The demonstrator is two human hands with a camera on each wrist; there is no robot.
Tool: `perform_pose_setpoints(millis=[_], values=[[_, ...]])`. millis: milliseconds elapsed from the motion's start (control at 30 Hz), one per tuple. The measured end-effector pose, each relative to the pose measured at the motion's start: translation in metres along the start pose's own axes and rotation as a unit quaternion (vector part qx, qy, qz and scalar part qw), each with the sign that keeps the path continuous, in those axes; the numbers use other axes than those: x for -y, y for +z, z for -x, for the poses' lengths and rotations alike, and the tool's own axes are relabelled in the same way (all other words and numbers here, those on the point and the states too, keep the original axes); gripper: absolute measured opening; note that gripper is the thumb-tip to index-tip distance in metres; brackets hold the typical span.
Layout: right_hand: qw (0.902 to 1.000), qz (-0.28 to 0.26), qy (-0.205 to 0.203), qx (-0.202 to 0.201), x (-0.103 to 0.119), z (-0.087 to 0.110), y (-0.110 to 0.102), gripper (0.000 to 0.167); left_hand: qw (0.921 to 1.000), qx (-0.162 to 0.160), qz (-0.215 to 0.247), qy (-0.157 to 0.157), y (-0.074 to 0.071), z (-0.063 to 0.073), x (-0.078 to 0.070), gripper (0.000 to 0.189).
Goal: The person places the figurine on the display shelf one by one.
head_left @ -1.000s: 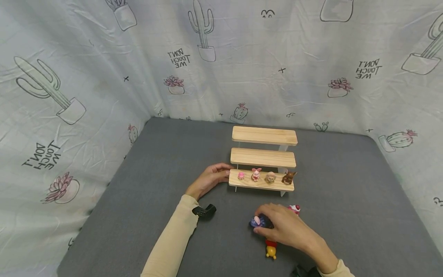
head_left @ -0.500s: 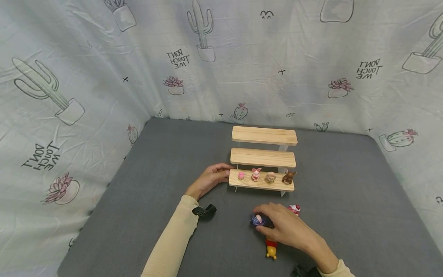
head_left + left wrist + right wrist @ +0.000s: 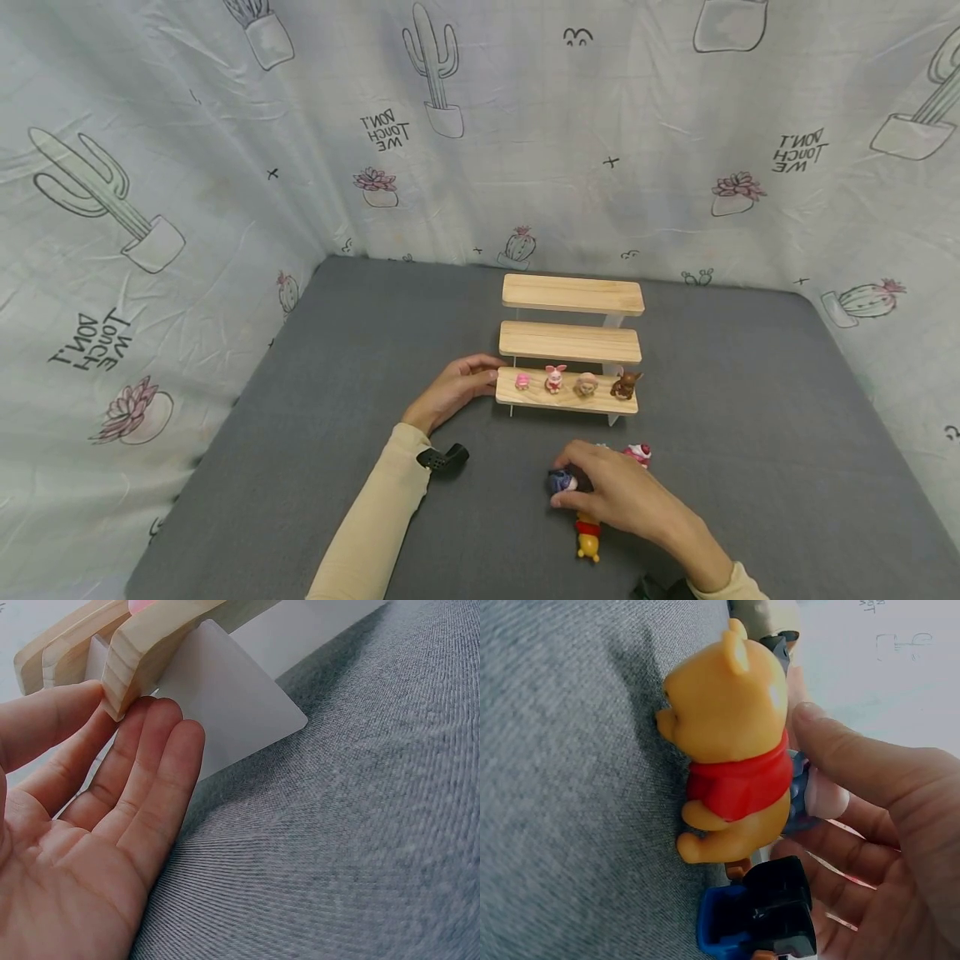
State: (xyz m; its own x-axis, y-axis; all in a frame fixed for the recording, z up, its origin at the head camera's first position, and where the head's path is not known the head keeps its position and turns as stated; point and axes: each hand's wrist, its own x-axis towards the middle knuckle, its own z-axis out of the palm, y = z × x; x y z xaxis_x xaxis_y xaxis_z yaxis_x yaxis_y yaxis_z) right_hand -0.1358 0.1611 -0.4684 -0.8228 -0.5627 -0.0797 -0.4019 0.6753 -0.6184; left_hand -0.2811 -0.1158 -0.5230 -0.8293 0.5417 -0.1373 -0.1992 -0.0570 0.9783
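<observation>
My left hand [image 3: 453,392] grips the left end of the stepped display stand's lowest wooden tier [image 3: 507,396], with the thumb at the wood's edge and fingers underneath in the left wrist view. Between the thumb and fingers of my right hand [image 3: 622,492] is a blue donkey figurine [image 3: 559,482], low over the grey cloth. The right wrist view shows its pink ear [image 3: 826,799], mostly hidden behind a yellow bear figurine [image 3: 739,697] in a red shirt. That bear lies nearer me than the donkey in the head view.
Several small figurines, including a pink rabbit [image 3: 553,380] and a brown one [image 3: 625,385], line the lowest tier. A red-and-white figurine [image 3: 638,453] lies beyond my right hand. A black and blue figurine [image 3: 757,911] lies by the bear. Patterned curtain [image 3: 540,142] encloses the back and sides.
The blue donkey has turned within my right hand's fingers, its pink ear now pointing toward the palm. The right hand has barely shifted, and my left hand stays on the stand.
</observation>
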Motion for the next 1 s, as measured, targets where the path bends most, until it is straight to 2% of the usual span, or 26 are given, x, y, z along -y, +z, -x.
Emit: perform_pose_setpoints(millis=[133, 433, 600, 1000], values=[[0.9996, -0.017, 0.02, 0.007, -0.0002, -0.0012, -0.0003, 0.033, 1.0, -0.001, 0.001, 0.0, 0.0005, -0.0002, -0.0007, 0.034], [0.9999, -0.006, -0.011, 0.002, -0.0013, -0.0012, 0.0019, 0.034, 0.9998, -0.011, -0.005, -0.012, 0.0005, -0.001, -0.0006, 0.035], [1.0, -0.001, 0.009, 0.001, -0.0008, -0.0009, 0.0026, 0.035, 0.9999, -0.01, -0.004, -0.008, 0.0011, 0.0, -0.0012, 0.035], [0.9988, -0.041, 0.028, 0.001, -0.0016, -0.0025, 0.0048, 0.035, 1.0, -0.005, -0.001, -0.007, 0.0003, 0.0002, -0.0006, 0.035]])
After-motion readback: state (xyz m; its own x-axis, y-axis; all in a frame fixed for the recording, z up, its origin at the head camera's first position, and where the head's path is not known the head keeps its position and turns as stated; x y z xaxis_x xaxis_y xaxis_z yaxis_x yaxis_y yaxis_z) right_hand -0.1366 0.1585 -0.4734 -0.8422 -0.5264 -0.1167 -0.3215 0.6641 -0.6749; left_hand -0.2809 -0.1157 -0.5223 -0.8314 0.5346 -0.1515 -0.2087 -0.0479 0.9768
